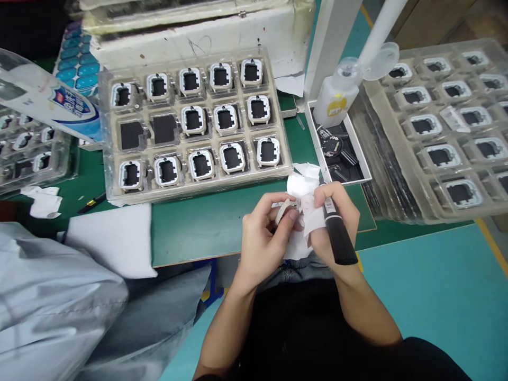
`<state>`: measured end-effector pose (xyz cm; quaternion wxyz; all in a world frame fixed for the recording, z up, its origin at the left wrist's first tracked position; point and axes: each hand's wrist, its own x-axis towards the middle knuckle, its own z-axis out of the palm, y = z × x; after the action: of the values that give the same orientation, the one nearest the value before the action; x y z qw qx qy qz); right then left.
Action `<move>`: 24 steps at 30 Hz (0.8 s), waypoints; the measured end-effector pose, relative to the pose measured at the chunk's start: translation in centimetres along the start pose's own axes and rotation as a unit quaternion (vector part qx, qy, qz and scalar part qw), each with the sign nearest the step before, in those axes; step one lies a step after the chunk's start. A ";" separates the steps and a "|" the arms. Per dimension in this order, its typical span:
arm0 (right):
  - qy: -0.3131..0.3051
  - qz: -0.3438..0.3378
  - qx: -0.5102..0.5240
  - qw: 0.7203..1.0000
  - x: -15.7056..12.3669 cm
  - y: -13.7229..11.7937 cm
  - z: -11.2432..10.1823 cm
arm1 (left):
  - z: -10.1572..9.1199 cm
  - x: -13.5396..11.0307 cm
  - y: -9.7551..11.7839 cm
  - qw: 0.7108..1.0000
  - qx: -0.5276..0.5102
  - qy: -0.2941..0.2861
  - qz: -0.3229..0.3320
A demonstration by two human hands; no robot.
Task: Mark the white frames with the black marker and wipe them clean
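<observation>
My left hand [264, 238] is closed around a pale watch case frame [282, 210], pinched between thumb and fingers; most of the frame is hidden. In my right hand [337, 211] are a black-capped marker-like pen [340, 241] and a crumpled white tissue [314, 221], which is up against the frame. More white paper [299, 185] shows behind and below the fingers. Beyond my hands lies a clear plastic tray [166, 194] with rows of similar watch case frames [234, 157]; two of its pockets in the middle row at the left hold no frame.
At right, a white box [363, 172] holds small dark parts and a translucent bottle [336, 98]. Stacked trays [400, 196] of frames stand farther right. A large bottle [51, 100] leans at left. A folded white cloth [113, 238] lies near a person's sleeve [51, 296].
</observation>
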<state>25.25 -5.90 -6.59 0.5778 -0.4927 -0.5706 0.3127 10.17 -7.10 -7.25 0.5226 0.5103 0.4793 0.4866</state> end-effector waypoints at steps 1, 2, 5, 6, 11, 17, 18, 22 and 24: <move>-0.002 -0.002 0.001 1.000 0.0 0.0 0.1 | 0.0 0.0 0.0 1.000 0.005 0.001 0.001; -0.004 -0.004 0.000 1.000 -0.1 0.0 0.2 | 0.1 -0.1 0.1 1.000 0.012 0.002 0.003; -0.008 -0.013 -0.003 1.000 -0.2 0.3 0.3 | 0.2 -0.3 0.2 0.999 0.041 0.007 0.014; -0.010 -0.019 -0.005 1.000 -0.2 0.4 0.3 | 0.2 -0.3 0.1 0.998 0.054 0.008 0.020; -0.032 -0.044 -0.031 0.998 -0.3 0.7 0.2 | 0.1 -0.6 0.0 0.991 0.125 0.016 0.054; -0.024 -0.022 -0.034 0.999 -0.3 0.4 0.0 | 0.0 -0.4 0.1 0.996 0.086 0.011 0.034; -0.013 -0.022 -0.032 0.999 -0.3 0.3 0.0 | 0.0 -0.3 0.2 0.998 0.062 0.009 0.026; 0.019 -0.036 -0.034 0.999 0.1 0.0 0.0 | -0.1 0.1 0.3 0.999 -0.044 -0.004 -0.012; 0.020 -0.045 -0.022 0.999 0.2 0.0 0.1 | -0.2 0.3 0.5 0.995 -0.094 -0.012 -0.023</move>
<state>25.16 -5.67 -6.52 0.5917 -0.4854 -0.5874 0.2631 10.00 -6.77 -6.80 0.5852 0.4537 0.4370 0.5106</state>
